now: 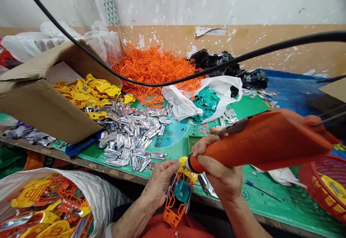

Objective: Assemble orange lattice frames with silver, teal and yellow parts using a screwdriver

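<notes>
Gripping an orange handheld tool [265, 140] with fingers wrapped tight, the right hand [220, 175] brings its tip against a yellow-and-orange plastic lattice piece [172, 211] that the left hand [159, 184] clamps in its fingers, near the edge of the green table mat [270, 202].

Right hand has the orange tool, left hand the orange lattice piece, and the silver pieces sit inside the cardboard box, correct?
No: the head view shows the silver pieces lying on the green table mat, beside the cardboard box, not inside it.
</notes>
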A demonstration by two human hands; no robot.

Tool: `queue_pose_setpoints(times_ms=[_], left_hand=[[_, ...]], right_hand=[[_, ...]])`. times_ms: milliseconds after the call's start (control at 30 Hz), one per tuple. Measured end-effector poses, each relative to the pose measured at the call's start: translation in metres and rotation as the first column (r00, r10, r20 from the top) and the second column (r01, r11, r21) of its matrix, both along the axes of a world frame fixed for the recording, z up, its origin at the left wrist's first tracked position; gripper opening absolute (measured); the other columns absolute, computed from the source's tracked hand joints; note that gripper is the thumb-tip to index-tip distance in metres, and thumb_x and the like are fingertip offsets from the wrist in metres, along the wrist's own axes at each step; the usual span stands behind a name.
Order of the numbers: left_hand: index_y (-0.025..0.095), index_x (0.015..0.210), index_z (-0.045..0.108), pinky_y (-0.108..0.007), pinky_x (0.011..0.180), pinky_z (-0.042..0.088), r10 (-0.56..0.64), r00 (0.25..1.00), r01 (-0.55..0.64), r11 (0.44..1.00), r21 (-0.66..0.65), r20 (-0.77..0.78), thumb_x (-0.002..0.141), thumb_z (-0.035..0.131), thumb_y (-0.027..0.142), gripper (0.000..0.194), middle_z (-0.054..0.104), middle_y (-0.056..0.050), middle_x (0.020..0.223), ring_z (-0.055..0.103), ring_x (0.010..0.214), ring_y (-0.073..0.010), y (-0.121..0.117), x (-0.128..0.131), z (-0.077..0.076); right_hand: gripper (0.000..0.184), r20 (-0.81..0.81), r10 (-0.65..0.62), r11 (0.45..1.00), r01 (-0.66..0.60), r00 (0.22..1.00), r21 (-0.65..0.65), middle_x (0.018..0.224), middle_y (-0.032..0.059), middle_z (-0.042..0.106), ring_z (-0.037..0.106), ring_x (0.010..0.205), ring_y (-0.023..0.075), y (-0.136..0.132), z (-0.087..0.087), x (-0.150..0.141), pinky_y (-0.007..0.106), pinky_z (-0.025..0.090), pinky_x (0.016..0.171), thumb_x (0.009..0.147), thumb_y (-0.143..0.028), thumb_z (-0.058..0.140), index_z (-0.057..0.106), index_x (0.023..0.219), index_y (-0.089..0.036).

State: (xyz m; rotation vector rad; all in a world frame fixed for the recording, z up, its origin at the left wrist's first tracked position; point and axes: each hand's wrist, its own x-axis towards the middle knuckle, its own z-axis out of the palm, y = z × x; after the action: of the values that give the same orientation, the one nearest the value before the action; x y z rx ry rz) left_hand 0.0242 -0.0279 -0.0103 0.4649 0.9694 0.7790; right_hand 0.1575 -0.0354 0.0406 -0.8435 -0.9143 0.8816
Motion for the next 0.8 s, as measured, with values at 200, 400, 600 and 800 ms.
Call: queue_pose_setpoints(times_ms=[200, 400, 600, 800], left_hand=[[0.010, 0.066, 0.070, -0.019, 0.046, 0.043, 0.034, 0.999, -0.034, 0.999, 0.002, -0.025, 0.050, 0.089, 0.039, 0.038, 0.067, -0.002, 0.055, 0.055, 0.045, -0.0092, -0.001, 0.001, -0.002], [0.011, 0.070, 0.070, -0.019, 0.049, 0.044, 0.006, 1.000, -0.005, 0.999, 0.054, -0.023, 0.057, 0.086, 0.040, 0.036, 0.067, -0.001, 0.058, 0.056, 0.049, -0.0089, -0.001, -0.001, -0.002], [0.010, 0.074, 0.069, -0.022, 0.052, 0.048, 0.000, 0.998, -0.001, 1.000, 0.011, 0.065, 0.060, 0.085, 0.034, 0.033, 0.072, -0.007, 0.069, 0.062, 0.055, -0.0133, 0.004, -0.009, -0.010], [0.007, 0.079, 0.069, -0.027, 0.056, 0.051, -0.057, 0.995, 0.062, 0.997, -0.051, 0.084, 0.065, 0.080, 0.032, 0.030, 0.074, -0.014, 0.072, 0.067, 0.059, -0.0197, 0.008, -0.011, -0.006]], right_hand=[[0.033, 0.044, -0.016, 1.000, 0.015, 0.999, 0.010, 0.069, -0.0028, 0.060, 0.059, 0.065, 0.0159, 0.003, -0.004, -0.002, 0.036, 0.051, 0.067, 0.066, -0.017, 0.070, 0.059, 0.096, -0.023], [0.042, -0.069, -0.029, 0.999, 0.032, 0.997, 0.038, 0.069, -0.0049, 0.062, 0.059, 0.061, 0.0136, 0.004, 0.010, 0.002, 0.033, 0.051, 0.064, 0.064, -0.011, 0.068, 0.057, 0.102, -0.024], [0.034, -0.057, -0.281, 0.956, 0.285, 0.958, 0.069, 0.061, -0.0042, 0.063, 0.058, 0.053, 0.0147, 0.013, 0.033, 0.029, 0.032, 0.050, 0.055, 0.059, -0.012, 0.072, 0.062, 0.091, -0.020], [0.028, 0.227, -0.529, 0.835, 0.549, 0.818, -0.031, 0.071, 0.0007, 0.063, 0.059, 0.058, 0.0161, 0.016, 0.022, 0.069, 0.034, 0.051, 0.058, 0.060, -0.032, 0.081, 0.065, 0.077, -0.017]])
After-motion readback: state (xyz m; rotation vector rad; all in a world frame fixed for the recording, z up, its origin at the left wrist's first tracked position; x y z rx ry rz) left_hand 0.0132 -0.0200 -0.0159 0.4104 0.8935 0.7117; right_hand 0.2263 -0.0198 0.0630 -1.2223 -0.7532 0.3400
